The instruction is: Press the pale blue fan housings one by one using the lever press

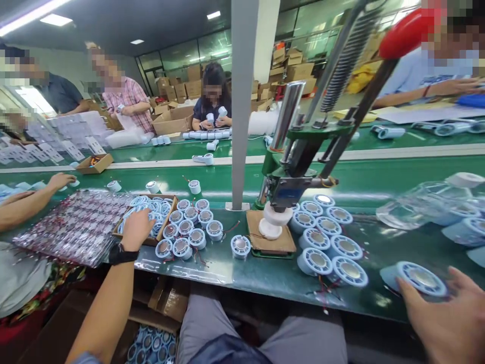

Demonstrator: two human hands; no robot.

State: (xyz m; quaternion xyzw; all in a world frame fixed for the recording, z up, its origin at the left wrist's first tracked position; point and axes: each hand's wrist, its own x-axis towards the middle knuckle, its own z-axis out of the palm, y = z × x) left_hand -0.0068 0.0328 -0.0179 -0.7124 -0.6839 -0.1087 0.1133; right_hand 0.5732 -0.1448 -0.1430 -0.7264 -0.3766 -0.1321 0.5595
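My left hand, with a black band on its wrist, reaches into a cardboard box of light blue rings; its fingertips are partly hidden among them. At the right, my right hand has thumb and fingers spread around a blue round part with a silver centre, the thumb at its near side. A green hand press with a red-tipped lever stands in the middle, its white pad above a white round piece. One blue part sits left of the press base.
Groups of blue parts stand left and right of the press. A clear plastic bottle lies at the right. Wrapped parts and another person's arms are at the left. A grey post rises behind; people work beyond the belt.
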